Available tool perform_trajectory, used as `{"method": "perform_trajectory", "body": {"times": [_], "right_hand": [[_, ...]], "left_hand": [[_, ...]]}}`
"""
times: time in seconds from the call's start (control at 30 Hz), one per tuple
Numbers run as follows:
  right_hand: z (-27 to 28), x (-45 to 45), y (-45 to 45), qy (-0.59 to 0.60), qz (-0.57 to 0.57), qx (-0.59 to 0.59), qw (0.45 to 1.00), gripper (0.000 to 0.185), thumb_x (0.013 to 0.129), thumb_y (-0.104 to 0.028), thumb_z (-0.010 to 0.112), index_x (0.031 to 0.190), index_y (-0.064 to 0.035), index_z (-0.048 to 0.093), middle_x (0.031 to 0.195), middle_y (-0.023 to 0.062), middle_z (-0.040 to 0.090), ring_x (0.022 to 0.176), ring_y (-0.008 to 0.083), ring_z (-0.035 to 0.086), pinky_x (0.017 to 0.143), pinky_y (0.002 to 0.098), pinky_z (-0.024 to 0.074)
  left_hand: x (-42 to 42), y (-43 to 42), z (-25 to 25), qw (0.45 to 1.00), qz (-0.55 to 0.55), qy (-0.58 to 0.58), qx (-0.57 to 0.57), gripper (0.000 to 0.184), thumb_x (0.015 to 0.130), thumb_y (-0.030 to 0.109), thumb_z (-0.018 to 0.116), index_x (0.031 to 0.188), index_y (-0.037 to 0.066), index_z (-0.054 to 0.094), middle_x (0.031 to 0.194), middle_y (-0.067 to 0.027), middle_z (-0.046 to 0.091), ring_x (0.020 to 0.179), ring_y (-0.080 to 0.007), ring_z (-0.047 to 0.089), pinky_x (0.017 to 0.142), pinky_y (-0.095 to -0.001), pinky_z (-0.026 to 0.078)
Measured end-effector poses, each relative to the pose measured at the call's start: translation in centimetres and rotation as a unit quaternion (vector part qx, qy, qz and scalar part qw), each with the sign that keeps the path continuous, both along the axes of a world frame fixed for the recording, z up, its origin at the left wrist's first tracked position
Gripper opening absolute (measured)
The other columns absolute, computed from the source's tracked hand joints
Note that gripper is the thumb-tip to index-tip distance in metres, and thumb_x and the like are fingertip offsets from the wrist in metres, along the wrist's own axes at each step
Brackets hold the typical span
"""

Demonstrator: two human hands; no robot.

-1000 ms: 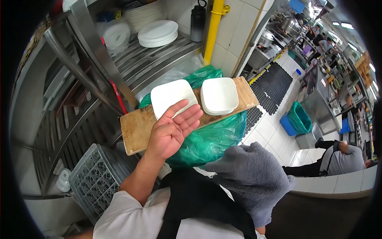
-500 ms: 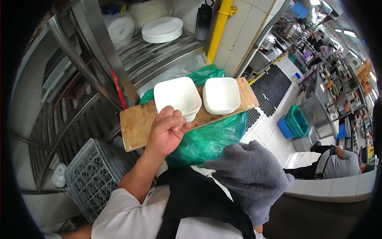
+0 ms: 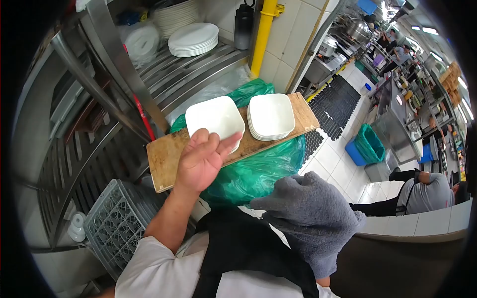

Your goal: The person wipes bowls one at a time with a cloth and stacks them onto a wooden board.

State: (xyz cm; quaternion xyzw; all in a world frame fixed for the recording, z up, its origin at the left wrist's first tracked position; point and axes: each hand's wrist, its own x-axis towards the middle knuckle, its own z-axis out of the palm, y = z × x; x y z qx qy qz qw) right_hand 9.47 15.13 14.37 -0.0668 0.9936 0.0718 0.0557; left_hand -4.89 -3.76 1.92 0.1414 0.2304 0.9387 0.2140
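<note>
My left hand (image 3: 201, 161) is raised in front of the near edge of the left stack of white square bowls (image 3: 213, 115). Some of its fingers are curled while one stretches out to the right, and it holds nothing. Whether it touches the bowls I cannot tell. A second bowl stack (image 3: 271, 113) sits to the right on the same wooden board (image 3: 164, 161). My right hand is covered by a fluffy grey towel (image 3: 313, 213), bunched around it and hanging down. The fingers beneath are hidden.
Green plastic bags (image 3: 248, 179) lie under the board. White plates (image 3: 194, 37) and a dark bottle (image 3: 243, 25) stand on a slatted metal shelf. A grey dish rack (image 3: 117, 223) is at lower left. At right are a blue bin (image 3: 357, 153) and a bent-over person (image 3: 425, 193).
My left hand has loosened from a tighter curl, and one finger now extends. The view has shifted slightly. The towel stays over my right hand.
</note>
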Motion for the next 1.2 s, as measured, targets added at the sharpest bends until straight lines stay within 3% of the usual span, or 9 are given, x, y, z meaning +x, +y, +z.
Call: {"method": "perform_trajectory", "body": {"times": [0.1,0.17,0.23,0.27,0.37,0.73,1.03,1.13,1.2], "right_hand": [[-0.2,0.1,0.6,-0.016,0.028,-0.026,0.999,0.03,0.081,-0.029,0.07,0.108,-0.0419,0.066,0.089,0.0007,0.055,0.09,0.0188,0.06,0.068,0.0336,0.055],[1.5,0.6,0.7,-0.009,0.007,-0.058,0.998,0.026,0.08,-0.027,0.069,0.103,-0.0396,0.067,0.088,0.0012,0.055,0.088,0.0201,0.061,0.066,0.0335,0.055],[1.8,1.6,1.2,0.026,-0.027,-0.082,0.996,0.022,0.08,-0.026,0.068,0.098,-0.0373,0.067,0.087,0.0016,0.056,0.086,0.0204,0.061,0.065,0.0338,0.055],[1.8,2.1,1.4,0.053,-0.046,-0.106,0.992,0.017,0.08,-0.025,0.068,0.094,-0.0349,0.066,0.086,0.002,0.056,0.085,0.0207,0.062,0.064,0.0342,0.0549],[0.8,2.9,2.0,0.083,-0.094,-0.124,0.984,0.014,0.08,-0.025,0.067,0.093,-0.03,0.066,0.085,0.0031,0.057,0.085,0.0225,0.063,0.065,0.0352,0.0557],[-1.6,3.3,3.1,0.029,-0.087,-0.156,0.984,0.014,0.079,-0.024,0.066,0.093,-0.0259,0.066,0.087,0.0028,0.059,0.089,0.0237,0.063,0.066,0.0357,0.0563],[-1.3,3.7,3.6,0.039,-0.053,-0.154,0.986,0.015,0.081,-0.024,0.065,0.095,-0.0285,0.066,0.087,0.0008,0.059,0.088,0.0225,0.063,0.064,0.0346,0.0543],[-0.2,4.6,4.5,0.071,-0.068,-0.16,0.982,0.013,0.082,-0.023,0.064,0.095,-0.0263,0.065,0.085,0.0011,0.06,0.085,0.0233,0.063,0.063,0.0349,0.0535],[-0.2,5.1,4.8,0.088,-0.087,-0.156,0.98,0.012,0.083,-0.023,0.063,0.096,-0.0248,0.064,0.084,0.0013,0.061,0.083,0.0238,0.064,0.062,0.0351,0.0529]], "left_hand": [[-2.5,-0.5,-1.4,0.975,0.057,0.199,-0.076,0.033,0.094,0.0,0.056,0.073,0.014,0.035,0.071,0.0017,0.041,0.123,-0.0449,0.055,0.118,-0.0512,0.025],[-2.3,-0.6,-1.9,0.926,0.114,0.286,-0.216,0.019,0.092,0.008,0.064,0.081,0.01,0.048,0.081,-0.0032,0.054,0.125,-0.0406,0.055,0.117,-0.0518,0.024],[-1.3,0.1,-0.2,0.609,0.256,0.445,-0.605,0.021,0.085,0.017,0.071,0.101,0.006,0.061,0.104,-0.0088,0.066,0.122,-0.0298,0.058,0.119,-0.05,0.022],[-1.3,0.3,-0.3,0.523,0.267,0.473,-0.657,0.043,0.08,0.025,0.075,0.116,0.004,0.064,0.121,-0.0125,0.066,0.116,-0.0295,0.06,0.114,-0.0466,0.03],[-3.1,-1.2,-2.8,0.449,0.18,0.513,-0.71,0.037,0.084,0.025,0.072,0.114,0.006,0.066,0.113,-0.0121,0.067,0.11,-0.0323,0.06,0.106,-0.0505,0.034],[-4.3,-1.4,-0.6,0.454,0.063,0.498,-0.736,0.018,0.091,0.018,0.059,0.09,0.003,0.071,0.097,-0.0181,0.068,0.091,-0.0386,0.063,0.083,-0.0483,0.049],[-3.9,-0.4,0.7,0.312,0.069,0.545,-0.775,0.013,0.078,0.014,0.062,0.079,0.001,0.063,0.087,-0.0197,0.066,0.08,-0.0416,0.065,0.077,-0.0498,0.052],[-3.7,-0.8,2.8,0.327,0.056,0.523,-0.785,0.024,0.079,0.015,0.064,0.098,0.002,0.069,0.086,-0.0193,0.065,0.085,-0.0397,0.064,0.078,-0.0466,0.05],[-3.6,-1.0,3.9,0.429,0.039,0.529,-0.732,0.025,0.08,0.017,0.068,0.101,0.003,0.07,0.093,-0.0174,0.064,0.088,-0.038,0.063,0.082,-0.0455,0.05]]}}
